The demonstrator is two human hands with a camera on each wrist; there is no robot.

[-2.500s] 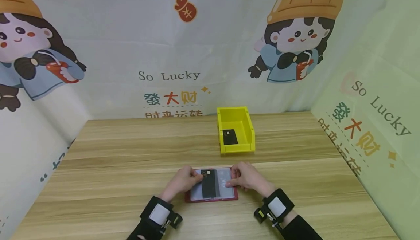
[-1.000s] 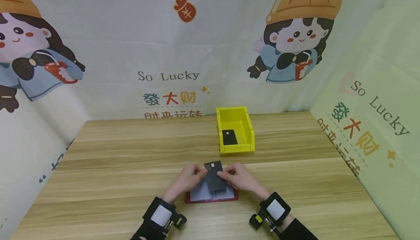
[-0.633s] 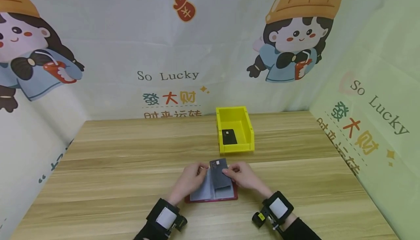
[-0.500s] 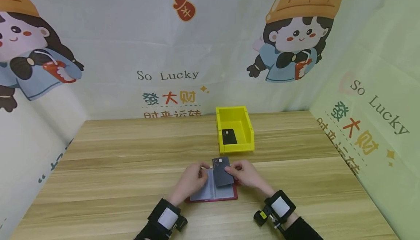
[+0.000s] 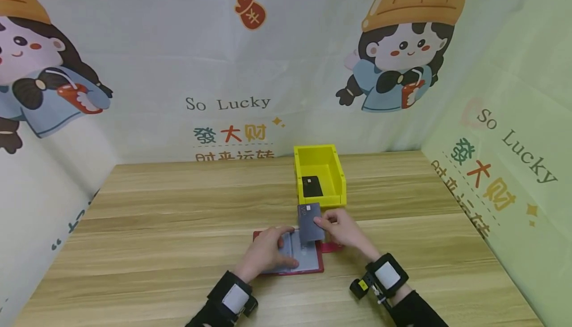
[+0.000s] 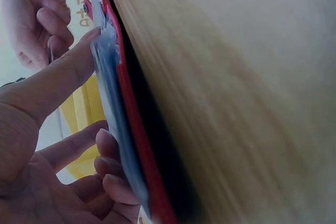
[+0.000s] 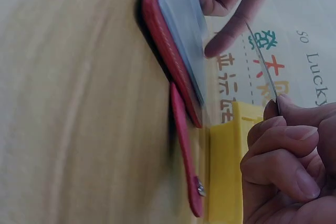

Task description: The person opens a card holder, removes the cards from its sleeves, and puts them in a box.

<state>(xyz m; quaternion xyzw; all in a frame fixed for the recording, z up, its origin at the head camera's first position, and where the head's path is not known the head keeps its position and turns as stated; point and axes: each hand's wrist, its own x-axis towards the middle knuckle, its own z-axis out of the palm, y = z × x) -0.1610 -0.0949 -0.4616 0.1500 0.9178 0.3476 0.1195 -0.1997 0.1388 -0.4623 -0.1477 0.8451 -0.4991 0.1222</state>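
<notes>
My right hand (image 5: 343, 227) pinches a dark grey VIP card (image 5: 308, 222) at its right edge. In the right wrist view the card (image 7: 264, 62) is seen nearly edge-on, raised over the table. Below it lies an opened red card holder (image 5: 307, 262) with clear plastic sleeves. Its red snap strap (image 5: 331, 247) sticks out to the right, a metal stud at the end. My left hand (image 5: 265, 253) is over the holder's left half, thumb and fingers spread. In the left wrist view its fingertips touch the sleeves (image 6: 110, 85).
Just beyond the holder stands a yellow open-fronted bin (image 5: 323, 201) with a black card (image 5: 312, 186) lying inside. The wood-grain table (image 5: 187, 203) runs back to a printed cloth backdrop (image 5: 313, 69), with another cloth side at the right.
The VIP card has come out of the holder's sleeve and moved up toward the bin in my right hand. My left hand has let go of the card and spread over the holder; the strap now shows.
</notes>
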